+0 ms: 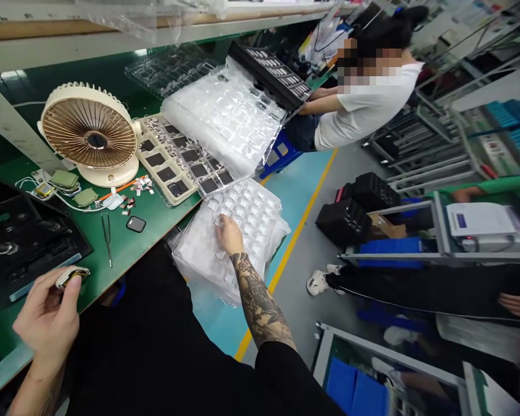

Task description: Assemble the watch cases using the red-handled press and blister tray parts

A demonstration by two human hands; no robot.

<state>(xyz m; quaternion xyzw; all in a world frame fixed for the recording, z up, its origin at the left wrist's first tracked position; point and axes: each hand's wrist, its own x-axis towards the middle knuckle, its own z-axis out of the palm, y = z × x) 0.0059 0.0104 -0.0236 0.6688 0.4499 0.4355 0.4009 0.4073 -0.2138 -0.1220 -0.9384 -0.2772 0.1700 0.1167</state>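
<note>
At the lower left of the frame the left hand point(47, 320) has its grip closed on a small part point(72, 277), a pale, rounded casing with a darker middle, pinched between thumb and forefinger just above the edge of the green surface point(156, 222). Near the centre, the right hand point(229, 234) reaches down onto a stack of clear pocketed trays point(260, 214) that sits below the edge of the surface. Its fingertips are curled into one pocket, but I cannot tell whether that grip has anything in it. Many pockets of the top tray seem to hold small pale pieces, so by the look of it most of that tray is not yet worked through. Above it, a beige tray point(173, 167) has nearly every cell filled with a dark square panel. One loose dark square point(136, 224) and tweezers point(108, 238) lie on the surface beside a cream desk fan point(91, 133), among small scraps and wired parts. More clear trays in a plastic bag point(229, 115) lean at the upper centre. At the upper right a co-worker in a white shirt point(364, 110) handles a black tray point(273, 72). No brand or writing can be read; a blue label on the white device point(481, 222) at right is too small to make out.
</note>
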